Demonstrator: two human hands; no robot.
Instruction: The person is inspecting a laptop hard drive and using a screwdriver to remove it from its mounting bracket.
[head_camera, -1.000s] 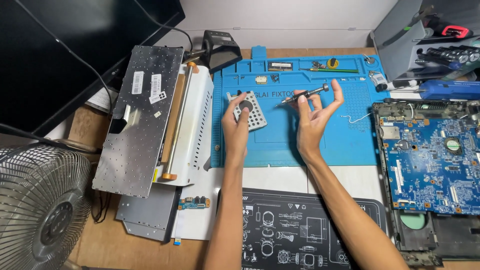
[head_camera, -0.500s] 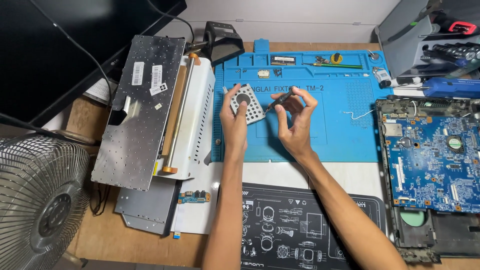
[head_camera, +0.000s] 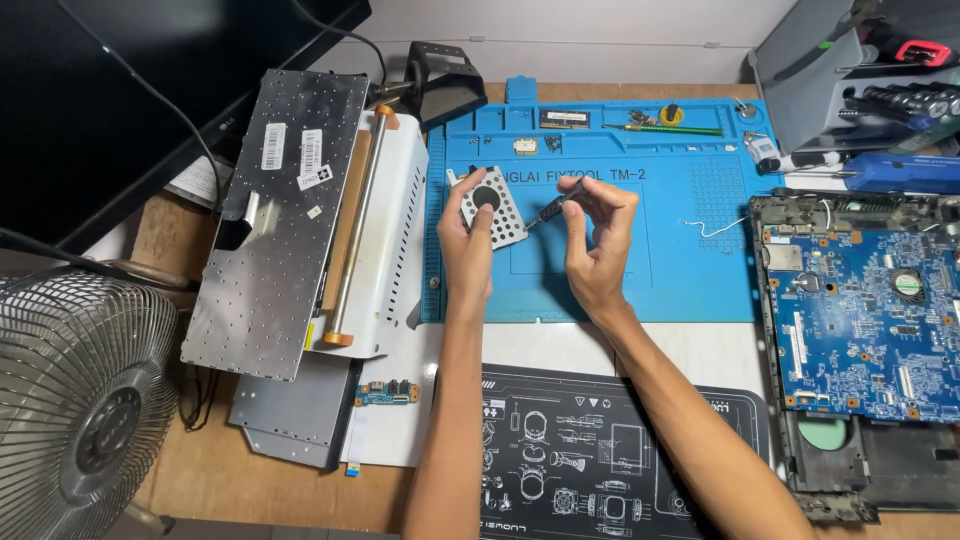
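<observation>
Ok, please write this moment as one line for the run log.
left hand: holds perforated metal bracket | right hand: holds screwdriver, tip at bracket | over blue mat

Left hand (head_camera: 466, 240) pinches a small perforated grey metal bracket (head_camera: 492, 207) with a round hole, held tilted above the blue silicone repair mat (head_camera: 690, 280). Right hand (head_camera: 598, 240) grips a slim dark screwdriver (head_camera: 556, 206), tip pointing at the bracket's right edge. Left of the mat: upturned grey laptop keyboard (head_camera: 275, 220) lying on a white perforated metal panel (head_camera: 395, 220). Right: blue laptop motherboard (head_camera: 860, 320) in its chassis. Wire-guard fan (head_camera: 80, 400) at bottom left of the wooden surface (head_camera: 200, 480).
</observation>
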